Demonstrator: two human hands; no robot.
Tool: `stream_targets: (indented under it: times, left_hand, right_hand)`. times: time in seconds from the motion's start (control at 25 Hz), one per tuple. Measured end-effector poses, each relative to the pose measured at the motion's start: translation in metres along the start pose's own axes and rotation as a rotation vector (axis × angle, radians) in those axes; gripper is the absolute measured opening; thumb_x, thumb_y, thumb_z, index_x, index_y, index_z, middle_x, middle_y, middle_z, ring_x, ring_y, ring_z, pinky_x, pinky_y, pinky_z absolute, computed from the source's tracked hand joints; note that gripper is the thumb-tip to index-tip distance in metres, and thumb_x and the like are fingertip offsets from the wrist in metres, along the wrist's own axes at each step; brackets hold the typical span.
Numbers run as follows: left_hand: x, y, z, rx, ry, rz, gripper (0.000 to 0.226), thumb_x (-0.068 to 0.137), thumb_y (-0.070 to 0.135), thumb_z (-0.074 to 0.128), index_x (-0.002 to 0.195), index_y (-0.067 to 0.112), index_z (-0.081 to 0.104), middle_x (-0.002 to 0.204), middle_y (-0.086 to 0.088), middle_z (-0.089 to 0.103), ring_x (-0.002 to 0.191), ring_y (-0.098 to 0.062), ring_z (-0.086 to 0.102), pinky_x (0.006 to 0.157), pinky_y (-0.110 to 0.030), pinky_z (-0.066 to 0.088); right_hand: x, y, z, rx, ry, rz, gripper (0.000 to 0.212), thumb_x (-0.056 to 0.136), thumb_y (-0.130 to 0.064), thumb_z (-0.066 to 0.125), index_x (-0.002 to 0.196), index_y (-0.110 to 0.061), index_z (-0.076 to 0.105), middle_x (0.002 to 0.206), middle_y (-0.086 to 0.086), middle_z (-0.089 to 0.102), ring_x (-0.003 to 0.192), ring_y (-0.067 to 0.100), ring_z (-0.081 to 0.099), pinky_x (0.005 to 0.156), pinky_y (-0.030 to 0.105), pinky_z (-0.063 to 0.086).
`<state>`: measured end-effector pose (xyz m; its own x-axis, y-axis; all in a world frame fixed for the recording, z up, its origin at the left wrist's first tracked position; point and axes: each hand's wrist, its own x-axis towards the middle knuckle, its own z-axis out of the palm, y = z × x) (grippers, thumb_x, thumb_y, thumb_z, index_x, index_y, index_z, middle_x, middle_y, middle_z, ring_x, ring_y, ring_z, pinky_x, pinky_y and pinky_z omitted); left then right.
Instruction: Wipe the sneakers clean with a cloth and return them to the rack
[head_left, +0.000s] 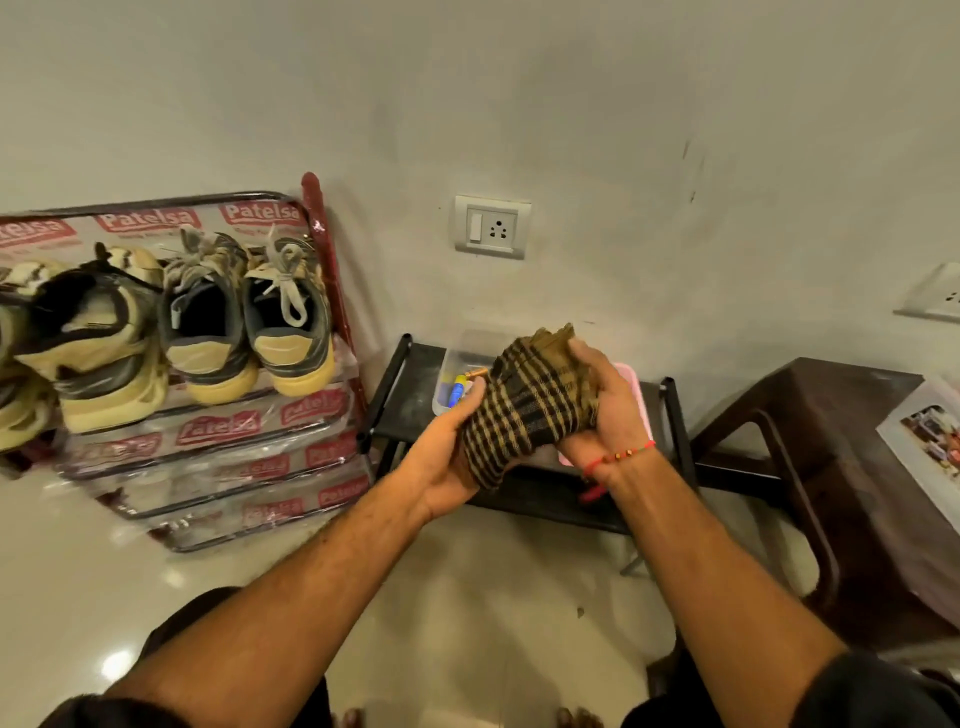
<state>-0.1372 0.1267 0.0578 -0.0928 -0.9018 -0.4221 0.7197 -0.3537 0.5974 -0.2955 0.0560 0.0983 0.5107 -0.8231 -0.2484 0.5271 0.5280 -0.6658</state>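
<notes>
Both hands, left hand (441, 457) and right hand (605, 410), fingers curled round checked cloth (524, 410) above black stand (410, 395). Sneakers (244, 322) all sit on rack (332, 291); wiping looks done, or not begun.

A home, likely an entry corner, tiered shoe rack (332, 291) holding worn sneakers (244, 322) left of the left hand (441, 462), wall socket (492, 227) on painted wall above both hands, brown plastic stool (810, 447) right of the right hand (605, 410), glossy tiled floor (104, 597) below
</notes>
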Motion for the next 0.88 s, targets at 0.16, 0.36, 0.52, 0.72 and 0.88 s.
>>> stream_targets:
  times: [0.16,0.36,0.52,0.72,0.88]
  left_hand:
    - [-0.04,0.025,-0.019,0.253,0.265,0.335,0.033,0.096,0.016,0.066,0.128,0.009,0.064,0.117,-0.009,0.075,0.111,-0.026,0.071,0.098,-0.047,0.056]
    - [-0.084,0.042,-0.036,0.693,0.468,0.592,0.017,0.099,0.025,0.063,0.116,0.022,0.067,0.108,0.002,0.076,0.106,-0.017,0.072,0.094,-0.038,0.058]
    - [-0.096,0.053,-0.052,1.447,0.31,0.614,0.019,0.097,0.026,0.067,0.115,0.022,0.069,0.102,0.01,0.071,0.099,-0.008,0.066,0.095,-0.038,0.054]
    - [-0.115,0.068,-0.025,1.748,-0.006,0.582,0.036,0.091,0.032,0.073,0.127,0.024,0.067,0.115,0.006,0.072,0.106,-0.008,0.065,0.094,-0.025,0.052]
    - [-0.126,0.077,-0.022,1.655,0.033,0.694,0.041,0.085,0.032,0.078,0.124,0.022,0.07,0.112,0.014,0.068,0.106,-0.002,0.062,0.095,-0.017,0.049]
  right_hand:
    - [-0.011,0.029,0.006,-0.221,-0.04,0.082,0.043,0.09,-0.01,0.065,0.132,-0.003,0.058,0.13,0.021,0.063,0.121,0.038,0.06,0.103,0.052,0.048]
    - [-0.009,0.054,0.016,-0.578,-0.16,0.021,0.04,0.091,-0.017,0.068,0.129,-0.019,0.058,0.129,0.014,0.065,0.123,0.031,0.06,0.103,0.047,0.048]
    - [-0.019,0.07,0.025,-1.262,-0.384,-0.29,0.103,0.075,-0.047,0.082,0.153,-0.043,0.015,0.158,-0.011,0.032,0.145,0.002,0.029,0.116,0.023,0.028]
    - [-0.045,0.079,0.039,-1.054,-0.597,-0.111,0.076,0.08,-0.008,0.081,0.145,-0.016,0.043,0.133,0.001,0.063,0.122,0.012,0.06,0.1,0.03,0.049]
    - [-0.06,0.089,0.043,-0.929,-0.407,-0.044,0.023,0.093,-0.02,0.066,0.112,-0.008,0.067,0.106,0.01,0.075,0.101,0.025,0.071,0.09,0.04,0.056]
